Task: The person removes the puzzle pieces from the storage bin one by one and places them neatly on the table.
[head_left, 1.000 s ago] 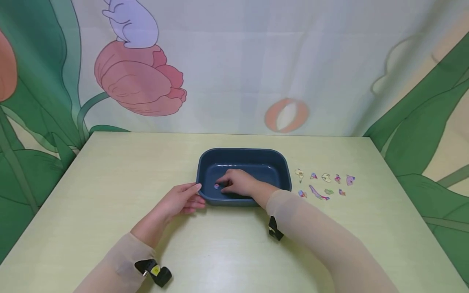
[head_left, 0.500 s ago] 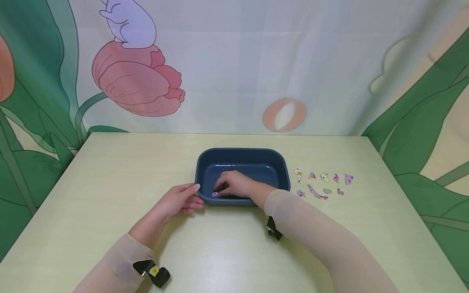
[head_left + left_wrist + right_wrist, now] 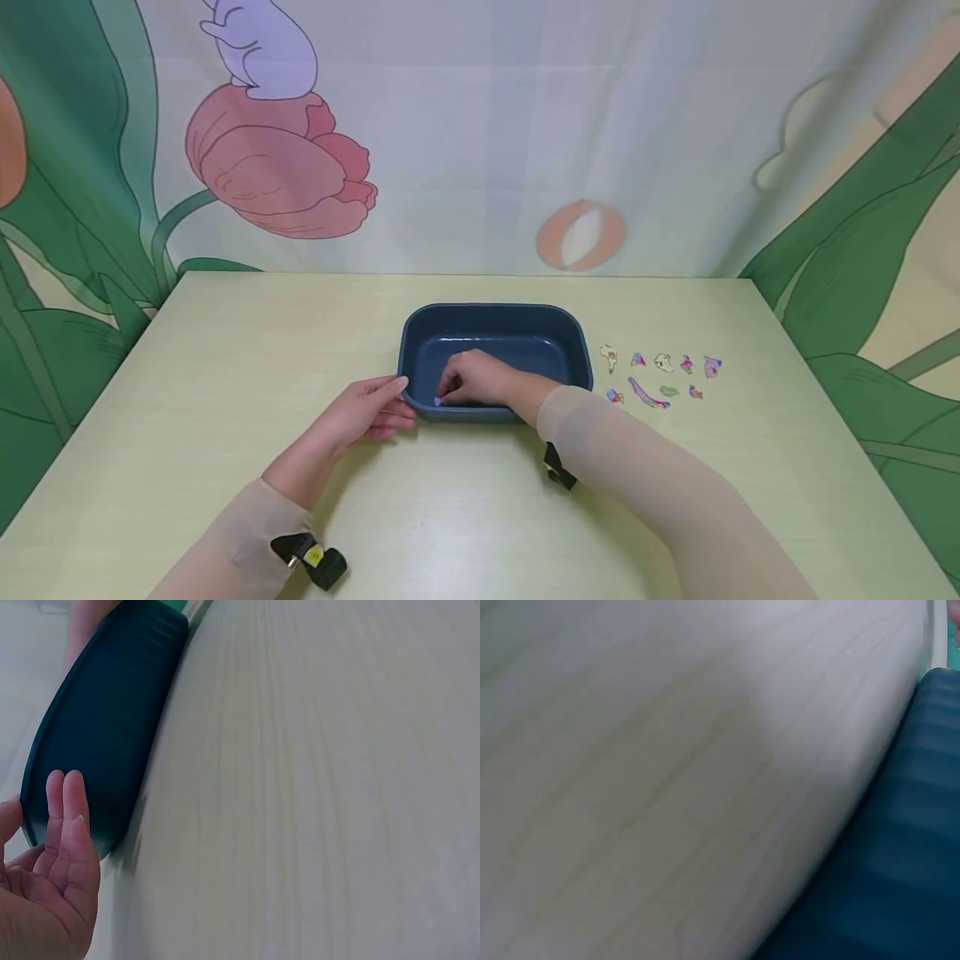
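Note:
My left hand [image 3: 369, 412] is at the near left corner of a dark blue rectangular dish [image 3: 581, 358]. Its thumb touches the rim; in the left wrist view the straight fingers [image 3: 56, 799] lie along the outer wall [image 3: 112, 712]. My right hand [image 3: 480, 377] reaches inside the dish over its near wall, fingers curled down to the bottom. At its fingertips is a small purple-blue sticker-like piece [image 3: 438, 401], mostly covered, which thumb and finger seem to pinch. The right wrist view shows only the dish's outer wall [image 3: 885, 862] and table, not the right fingers.
Right of the dish, several small colourful flat cutouts lie in two rows, among them a long curved purple one [image 3: 647, 395], a green one [image 3: 669, 390] and a lilac one [image 3: 712, 367]. The pale wooden table [image 3: 300, 333] ends at a printed curtain [image 3: 450, 167].
In the dish, the small piece has shifted slightly toward the near left corner. My right fingers have drawn together and down over it. The left hand stays at the rim.

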